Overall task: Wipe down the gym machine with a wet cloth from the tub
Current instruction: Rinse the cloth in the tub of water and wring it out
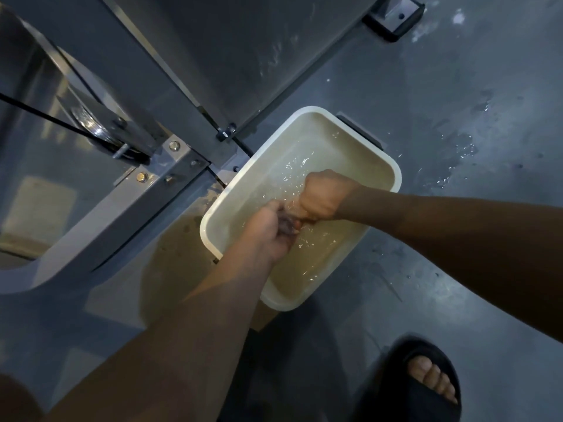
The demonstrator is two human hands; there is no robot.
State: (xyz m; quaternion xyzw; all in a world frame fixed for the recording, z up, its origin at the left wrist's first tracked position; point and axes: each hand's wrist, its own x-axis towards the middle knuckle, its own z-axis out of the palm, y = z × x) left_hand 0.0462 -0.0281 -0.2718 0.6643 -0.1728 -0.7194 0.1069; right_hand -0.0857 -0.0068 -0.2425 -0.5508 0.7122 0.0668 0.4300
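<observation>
A white rectangular tub point(393, 169) of murky water sits on the grey floor beside the gym machine point(128, 190). Both my hands are over the tub's middle. My left hand point(271, 229) and my right hand point(323, 196) are closed around a small dark wet cloth point(288, 223), twisted between them just above the water. Only a bit of the cloth shows between the fingers. Ripples and drips disturb the water under the hands.
The machine's grey steel frame, bolts, pulley point(91, 123) and black cable point(45, 114) stand left of the tub. A machine foot point(393, 16) sits at the top right. Water splashes point(454, 153) lie on the floor right of the tub. My foot in a black sandal point(426, 382) is at the lower right.
</observation>
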